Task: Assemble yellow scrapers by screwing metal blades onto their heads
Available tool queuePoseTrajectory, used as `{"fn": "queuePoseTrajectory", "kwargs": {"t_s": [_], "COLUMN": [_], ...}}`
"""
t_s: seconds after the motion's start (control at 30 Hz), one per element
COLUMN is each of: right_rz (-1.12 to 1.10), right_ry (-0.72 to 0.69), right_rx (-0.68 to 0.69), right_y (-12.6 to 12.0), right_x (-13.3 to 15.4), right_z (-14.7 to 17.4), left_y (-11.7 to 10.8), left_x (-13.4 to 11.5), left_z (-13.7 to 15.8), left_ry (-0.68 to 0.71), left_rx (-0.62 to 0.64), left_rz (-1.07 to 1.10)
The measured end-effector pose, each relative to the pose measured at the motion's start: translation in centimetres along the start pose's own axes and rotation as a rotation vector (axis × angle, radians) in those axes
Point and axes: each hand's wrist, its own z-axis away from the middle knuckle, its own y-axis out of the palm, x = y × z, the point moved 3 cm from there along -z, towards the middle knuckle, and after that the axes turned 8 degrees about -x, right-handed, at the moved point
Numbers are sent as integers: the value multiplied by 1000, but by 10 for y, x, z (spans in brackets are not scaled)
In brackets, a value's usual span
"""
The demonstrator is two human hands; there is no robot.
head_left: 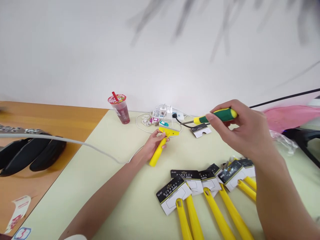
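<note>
My left hand (155, 144) grips a yellow scraper (158, 152) near its wide head, its handle slanting down toward me. In my right hand (241, 128) is a screwdriver (221, 115) with a green and yellow handle. Its metal shaft points left, toward the scraper's head, and the tip looks apart from it. Below my right hand lie several packaged yellow scrapers (215, 208) with black and white cards over their heads. A loose black and white card (201, 130) rests on the table beyond the screwdriver.
At the back a cup (122, 111) with a red straw stands near the wall. A white power strip (162, 112) with plugs and cables lies beside it. Pink plastic (290, 116) and a black object (303, 140) are at right. Black padded things (30, 153) rest on the wooden surface at left.
</note>
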Motion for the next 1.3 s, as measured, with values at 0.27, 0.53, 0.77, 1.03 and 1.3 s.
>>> {"fn": "queuePoseTrajectory", "kwargs": {"t_s": [0.27,0.53,0.77,1.03,1.3], "right_rz": [-23,6,60,72,83], "right_ry": [6,10,0,-12,-62], "right_rx": [-80,188,339,377,392], "right_y": [-15,13,42,49,54], "right_x": [-4,-5,-15,-19,-19], "right_z": [-4,-4,-1,2,4], "left_y": [0,-6,-7,-5,-8], "left_x": [9,13,15,15,15], "left_z": [0,-6,-9,-8,-10], "left_ry": [-102,-153,-157,-151,-169], "left_rx": [81,89,79,76,88], "left_rz": [-130,-142,-115,-110,-108]}}
